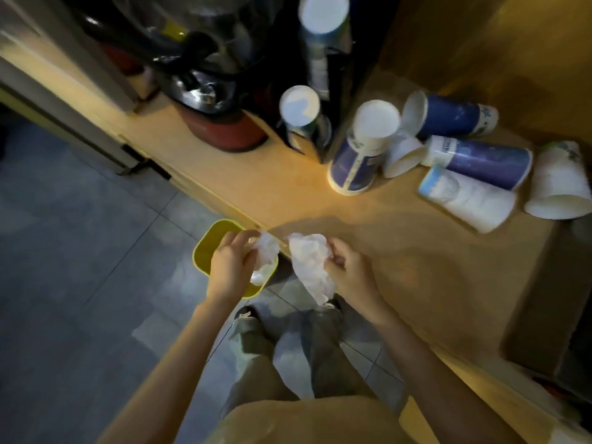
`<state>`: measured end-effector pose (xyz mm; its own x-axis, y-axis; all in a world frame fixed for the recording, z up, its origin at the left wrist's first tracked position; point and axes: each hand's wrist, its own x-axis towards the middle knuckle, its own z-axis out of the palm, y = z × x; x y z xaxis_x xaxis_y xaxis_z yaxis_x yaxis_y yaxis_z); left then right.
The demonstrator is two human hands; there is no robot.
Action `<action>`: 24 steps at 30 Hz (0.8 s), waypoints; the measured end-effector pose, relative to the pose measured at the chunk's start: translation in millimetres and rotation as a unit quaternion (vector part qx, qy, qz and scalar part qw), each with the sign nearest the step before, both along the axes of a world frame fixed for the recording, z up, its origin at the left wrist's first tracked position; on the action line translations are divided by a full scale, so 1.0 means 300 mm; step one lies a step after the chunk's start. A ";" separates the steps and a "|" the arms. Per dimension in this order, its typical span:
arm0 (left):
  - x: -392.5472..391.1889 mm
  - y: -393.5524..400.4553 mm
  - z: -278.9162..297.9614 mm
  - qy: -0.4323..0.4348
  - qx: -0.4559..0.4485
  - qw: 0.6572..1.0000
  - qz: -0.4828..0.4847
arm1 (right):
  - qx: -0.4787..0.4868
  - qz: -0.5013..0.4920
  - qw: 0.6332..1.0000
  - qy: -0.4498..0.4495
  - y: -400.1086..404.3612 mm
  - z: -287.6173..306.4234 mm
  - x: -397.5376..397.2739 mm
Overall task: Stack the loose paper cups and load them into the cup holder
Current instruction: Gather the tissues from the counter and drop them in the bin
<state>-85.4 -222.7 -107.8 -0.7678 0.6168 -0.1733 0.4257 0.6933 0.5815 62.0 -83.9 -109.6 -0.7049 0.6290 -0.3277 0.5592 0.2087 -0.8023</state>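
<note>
Several loose paper cups lie on the wooden counter (pixel 288 187) at the right: an upside-down blue-and-white cup (pixel 362 149), a blue cup on its side (pixel 448 115), another blue one (pixel 480 161), a white one (pixel 467 197) and a white cup at the far right (pixel 559 184). The black cup holder (pixel 323 75) stands behind, with cup stacks in it (pixel 322 14) (pixel 299 105). My left hand (pixel 230 261) grips a crumpled clear plastic wrapper (pixel 266 254) over a yellow bin. My right hand (pixel 349 267) grips another crumpled piece of plastic wrapper (pixel 312 264).
A yellow waste bin (pixel 208 241) stands on the tiled floor just below the counter edge. A blender with a red base (pixel 224 129) sits left of the cup holder. A brown box (pixel 544 299) is at the right. My legs and shoes are below.
</note>
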 end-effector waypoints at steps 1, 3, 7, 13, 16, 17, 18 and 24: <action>-0.024 -0.037 -0.005 -0.013 -0.001 1.000 0.012 | -0.007 0.010 1.000 -0.010 -0.029 -0.012 -0.037; -0.074 -0.108 -0.026 -0.042 -0.005 0.998 0.035 | -0.033 0.033 0.998 -0.029 -0.093 -0.048 -0.109; -0.187 -0.219 -0.115 -0.139 -0.060 0.983 0.100 | -0.050 0.036 0.998 -0.027 -0.235 -0.142 -0.220; -0.337 -0.335 -0.312 -0.217 -0.172 0.960 0.026 | -0.125 -0.001 0.989 -0.074 -0.370 -0.388 -0.321; -0.370 -0.363 -0.432 -0.192 -0.180 0.965 0.006 | -0.116 0.009 0.990 -0.084 -0.397 -0.508 -0.351; -0.374 -0.365 -0.472 -0.187 -0.173 0.967 0.012 | -0.108 0.005 0.990 -0.091 -0.402 -0.550 -0.362; -0.377 -0.364 -0.514 -0.183 -0.161 0.970 0.022 | -0.095 0.010 0.990 -0.100 -0.403 -0.598 -0.375; -0.362 -0.337 -0.817 -0.191 -0.114 0.970 0.099 | -0.064 0.015 0.988 -0.137 -0.358 -0.876 -0.468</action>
<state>-194.0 -323.7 -352.8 -0.7194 0.3761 -0.5839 0.0550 0.8689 0.4919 -78.5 -191.4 -372.3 -0.5965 0.5498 -0.5847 0.7545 0.1356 -0.6422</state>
